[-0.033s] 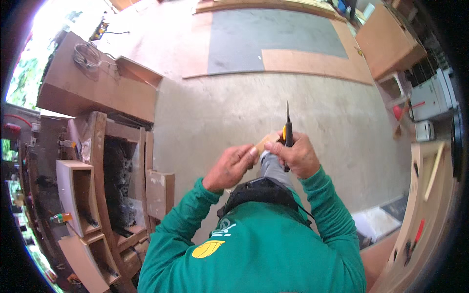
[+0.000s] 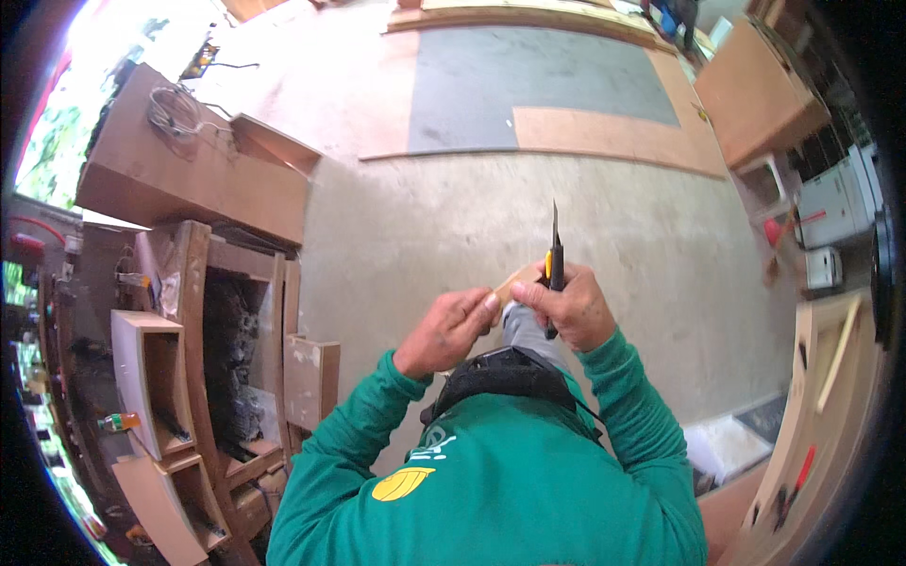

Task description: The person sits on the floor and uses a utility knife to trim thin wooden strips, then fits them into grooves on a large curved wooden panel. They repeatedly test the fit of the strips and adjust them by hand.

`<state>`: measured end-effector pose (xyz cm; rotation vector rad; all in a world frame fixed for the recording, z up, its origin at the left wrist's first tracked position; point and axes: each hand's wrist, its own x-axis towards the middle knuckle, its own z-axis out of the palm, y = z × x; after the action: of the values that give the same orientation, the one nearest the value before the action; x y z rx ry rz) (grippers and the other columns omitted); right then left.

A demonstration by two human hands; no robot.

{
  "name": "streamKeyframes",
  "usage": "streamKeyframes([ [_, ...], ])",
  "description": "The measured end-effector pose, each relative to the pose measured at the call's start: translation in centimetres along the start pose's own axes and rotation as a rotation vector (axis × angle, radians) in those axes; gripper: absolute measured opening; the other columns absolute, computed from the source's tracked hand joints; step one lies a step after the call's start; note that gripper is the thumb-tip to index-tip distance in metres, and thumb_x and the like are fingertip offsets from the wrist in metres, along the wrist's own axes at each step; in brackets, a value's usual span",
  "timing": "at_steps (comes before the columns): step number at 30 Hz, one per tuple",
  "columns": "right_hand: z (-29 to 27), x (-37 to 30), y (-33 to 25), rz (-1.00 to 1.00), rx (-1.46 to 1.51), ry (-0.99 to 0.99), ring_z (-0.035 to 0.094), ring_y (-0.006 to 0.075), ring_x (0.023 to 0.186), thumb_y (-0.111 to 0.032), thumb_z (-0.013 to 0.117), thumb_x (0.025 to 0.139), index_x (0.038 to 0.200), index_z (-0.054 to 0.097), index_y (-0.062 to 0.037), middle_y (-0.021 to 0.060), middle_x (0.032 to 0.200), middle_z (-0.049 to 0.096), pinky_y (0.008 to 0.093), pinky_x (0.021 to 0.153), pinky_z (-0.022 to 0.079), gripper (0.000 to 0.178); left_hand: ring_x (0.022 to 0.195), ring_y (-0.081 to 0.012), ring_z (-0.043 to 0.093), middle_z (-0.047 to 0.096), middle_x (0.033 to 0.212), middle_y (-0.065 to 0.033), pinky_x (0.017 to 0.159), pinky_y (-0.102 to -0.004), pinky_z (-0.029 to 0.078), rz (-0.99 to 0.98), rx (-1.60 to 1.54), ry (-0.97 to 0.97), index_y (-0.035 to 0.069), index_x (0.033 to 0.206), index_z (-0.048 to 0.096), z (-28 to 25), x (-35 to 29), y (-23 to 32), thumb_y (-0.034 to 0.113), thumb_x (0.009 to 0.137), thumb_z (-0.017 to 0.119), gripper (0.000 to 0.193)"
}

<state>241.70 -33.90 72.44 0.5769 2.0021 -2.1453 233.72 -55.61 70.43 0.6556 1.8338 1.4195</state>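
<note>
My left hand (image 2: 445,330) is closed, its thumb and fingers pinching the near left end of a small, thin, tan strip that looks like wood veneer (image 2: 520,277). Fingers of my right hand (image 2: 578,309) wrap around a black and yellow utility knife (image 2: 557,268), whose bare blade points away from me. The right thumb also presses near the strip's other end, so the strip spans the gap between both hands. The blade stands apart from the strip. Part of the strip and the knife's lower handle are covered by fingers. Below the hands shows a grey trouser leg (image 2: 530,330).
A large wooden panel with a grey area (image 2: 528,75) lies on the concrete floor (image 2: 415,222) ahead. On the left are a wooden box with coiled cable (image 2: 172,111) and open drawers (image 2: 160,377). A shallow wooden tray (image 2: 807,415) holding a red-handled tool stands right.
The strip has turned slightly in my fingers and shows a narrower face. Both hands keep their grips, and the whole view has shifted a little.
</note>
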Motion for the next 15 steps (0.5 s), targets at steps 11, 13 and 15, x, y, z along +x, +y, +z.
streamKeyframes([
  [11, 2.0, 31.2, -11.0, -0.294, -0.267, -0.424, 0.066, 0.0154, 0.076, -0.018, 0.078, 0.092, 0.094, 0.073, -0.0014, 0.0081, 0.078, 0.070, 0.0355, 0.071, 0.055, 0.018, 0.064, -0.0307, 0.058, 0.061, 0.075, -0.0191, 0.065, -0.0418, 0.050, -0.016, 0.227, 0.451, -0.002, 0.094, 0.061, -16.3, 16.2, 3.2, 0.020, 0.113, 0.052, 0.031],
  [13, 3.9, 36.7, -12.4, -0.321, -0.256, -0.480, 0.067, 0.0161, 0.075, -0.018, 0.078, 0.090, 0.093, 0.073, -0.0013, 0.0096, 0.079, 0.070, 0.0358, 0.071, 0.056, 0.018, 0.065, -0.0289, 0.059, 0.061, 0.075, -0.0175, 0.065, -0.0410, 0.050, -0.082, 0.194, 0.522, -0.002, 0.094, 0.062, -19.8, 18.5, 2.5, 0.020, 0.113, 0.052, 0.031],
  [15, 6.0, 42.6, -13.6, -0.332, -0.284, -0.517, 0.067, 0.0160, 0.076, -0.017, 0.078, 0.090, 0.093, 0.073, -0.0007, 0.0097, 0.080, 0.070, 0.0356, 0.070, 0.056, 0.018, 0.066, -0.0275, 0.059, 0.061, 0.076, -0.0161, 0.066, -0.0411, 0.051, -0.104, 0.146, 0.559, -0.002, 0.094, 0.062, -23.9, 21.2, 1.5, 0.020, 0.113, 0.051, 0.031],
])
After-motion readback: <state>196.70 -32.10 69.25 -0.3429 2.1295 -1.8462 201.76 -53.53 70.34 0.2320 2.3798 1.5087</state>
